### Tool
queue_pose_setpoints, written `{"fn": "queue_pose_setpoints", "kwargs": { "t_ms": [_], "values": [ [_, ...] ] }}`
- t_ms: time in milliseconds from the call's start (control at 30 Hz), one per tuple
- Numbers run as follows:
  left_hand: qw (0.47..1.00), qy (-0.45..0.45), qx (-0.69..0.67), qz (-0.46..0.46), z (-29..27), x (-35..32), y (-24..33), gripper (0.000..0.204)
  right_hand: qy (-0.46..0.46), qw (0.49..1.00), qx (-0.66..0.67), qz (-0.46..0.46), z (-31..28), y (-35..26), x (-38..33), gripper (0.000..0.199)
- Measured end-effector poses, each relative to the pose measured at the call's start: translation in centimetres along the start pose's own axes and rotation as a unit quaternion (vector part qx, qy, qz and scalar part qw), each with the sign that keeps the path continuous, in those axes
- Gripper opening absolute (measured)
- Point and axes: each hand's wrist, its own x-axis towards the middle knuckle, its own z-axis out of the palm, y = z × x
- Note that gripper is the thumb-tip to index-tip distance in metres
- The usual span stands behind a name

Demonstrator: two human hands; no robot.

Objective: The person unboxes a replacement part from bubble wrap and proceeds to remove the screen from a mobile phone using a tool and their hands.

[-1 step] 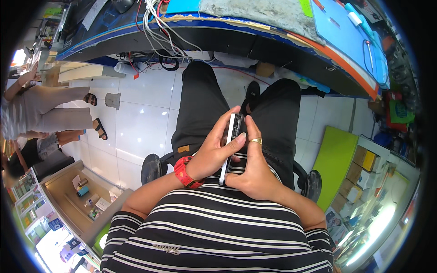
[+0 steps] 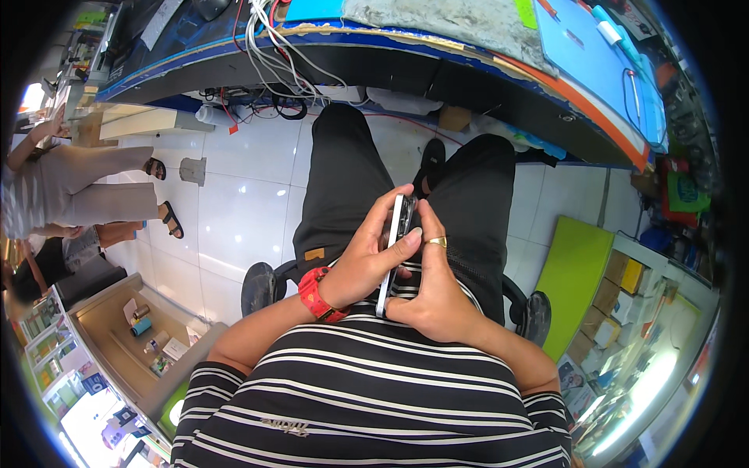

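A smartphone [image 2: 395,226] with a pale silver frame is held on edge above my lap, its long side running away from me. Dark inner parts seem to show along its right side, near the far end; their detail is too small to make out. My left hand [image 2: 360,265], with a red watch [image 2: 317,294] at the wrist, grips the phone from the left, its thumb lying across toward the right side. From the right, my right hand [image 2: 435,292] closes on it too, thumb at the near end and a ringed finger reaching toward the far end. The palms hide part of the phone.
Ahead is a workbench [image 2: 437,69] with a worn edge, a grey mat [image 2: 445,19], a blue mat [image 2: 589,66] and hanging white cables [image 2: 273,51]. A person [image 2: 94,179] stands at the left. Display cases flank me, one with a green panel [image 2: 573,281].
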Motion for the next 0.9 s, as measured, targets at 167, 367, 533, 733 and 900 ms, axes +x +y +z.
{"fn": "queue_pose_setpoints", "kwargs": {
  "t_ms": [167,367,533,733,900],
  "values": [
    [1.0,-0.001,-0.024,-0.005,-0.4,-0.3,-0.9,0.06,-0.045,0.998,0.017,0.028,0.2,1.0,-0.3,0.126],
    [1.0,-0.001,-0.024,0.014,-0.6,-0.4,-1.9,0.057,-0.071,0.995,-0.065,-0.01,0.2,1.3,-0.6,0.131],
    [0.991,0.031,-0.125,-0.036,-0.7,-0.3,-1.3,0.056,-0.076,0.993,-0.093,-0.013,0.2,0.9,-0.9,0.127],
    [0.99,0.032,-0.132,-0.037,-0.9,0.0,-0.5,0.062,-0.05,0.985,-0.089,-0.138,-1.2,-0.2,-1.2,0.126],
    [0.98,0.03,-0.199,-0.002,-1.0,0.5,0.2,0.072,0.026,0.984,0.001,-0.178,-2.6,1.9,-0.1,0.096]
  ]
}}
